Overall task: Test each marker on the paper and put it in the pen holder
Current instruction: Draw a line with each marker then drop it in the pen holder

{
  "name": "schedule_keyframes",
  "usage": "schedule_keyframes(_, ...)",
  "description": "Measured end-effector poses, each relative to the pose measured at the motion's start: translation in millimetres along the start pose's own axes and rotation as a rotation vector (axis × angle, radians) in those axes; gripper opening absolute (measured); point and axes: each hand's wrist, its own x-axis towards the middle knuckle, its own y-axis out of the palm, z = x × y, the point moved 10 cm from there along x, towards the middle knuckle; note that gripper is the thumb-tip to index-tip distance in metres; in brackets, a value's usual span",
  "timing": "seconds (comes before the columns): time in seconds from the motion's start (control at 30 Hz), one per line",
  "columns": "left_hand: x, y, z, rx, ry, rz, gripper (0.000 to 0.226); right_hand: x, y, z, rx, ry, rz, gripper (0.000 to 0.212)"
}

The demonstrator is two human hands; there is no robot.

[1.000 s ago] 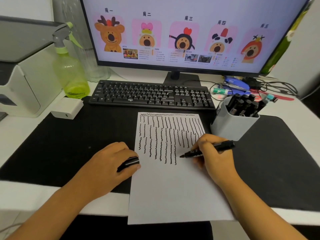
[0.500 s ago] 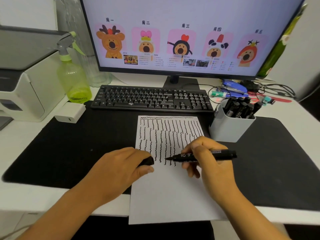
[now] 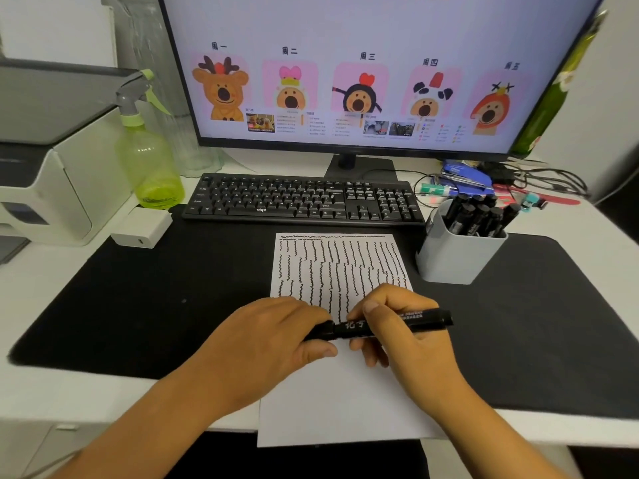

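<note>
A white paper (image 3: 340,402) covered in wavy black test lines lies on the black desk mat (image 3: 145,299). Above it I hold a black marker (image 3: 418,319) level, my right hand (image 3: 404,337) wrapped around its barrel. My left hand (image 3: 273,340) grips the black cap (image 3: 320,331), which sits against the marker's tip end; the tip itself is hidden. The grey pen holder (image 3: 456,257) stands to the right of the paper with several black markers (image 3: 477,216) in it.
A black keyboard (image 3: 304,200) and a monitor (image 3: 363,70) sit behind the paper. At the left are a green spray bottle (image 3: 148,157), a white charger (image 3: 141,226) and a printer (image 3: 45,160). Cables and stationery (image 3: 484,181) lie behind the pen holder.
My right hand lifted the marker off the paper and turned it level. My left hand moved right with the cap until cap and marker tip met.
</note>
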Motion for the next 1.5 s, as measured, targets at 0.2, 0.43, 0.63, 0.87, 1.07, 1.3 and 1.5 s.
schedule_keyframes(0.2,-5,26,11,-0.275,-0.222,0.175,0.057,-3,-2,-5,0.008,0.029,0.022,0.019)
schedule_keyframes(0.43,-17,28,-6,-0.553,-0.292,0.229,0.038,-13,3,1,0.077,-0.052,0.089,0.025)
schedule_keyframes(0.63,-12,32,-4,-0.472,-0.322,0.218,0.019,-13,3,9,0.015,-0.098,0.084,0.027)
schedule_keyframes(0.87,-2,-6,9,-0.233,-0.258,0.054,0.049,2,-40,58,-0.228,-0.218,-0.041,0.017)
schedule_keyframes(1.07,-29,-21,74,0.012,-0.413,-0.064,0.042,2,-176,128,-0.32,-0.293,-0.423,0.022)
schedule_keyframes(1.3,-41,12,98,0.03,-0.49,0.04,0.034,36,-230,140,-0.528,-0.166,-0.664,0.037)
schedule_keyframes(1.5,-47,12,100,0.0,-0.515,0.027,0.03,48,-215,135,-0.758,-0.093,-0.654,0.034)
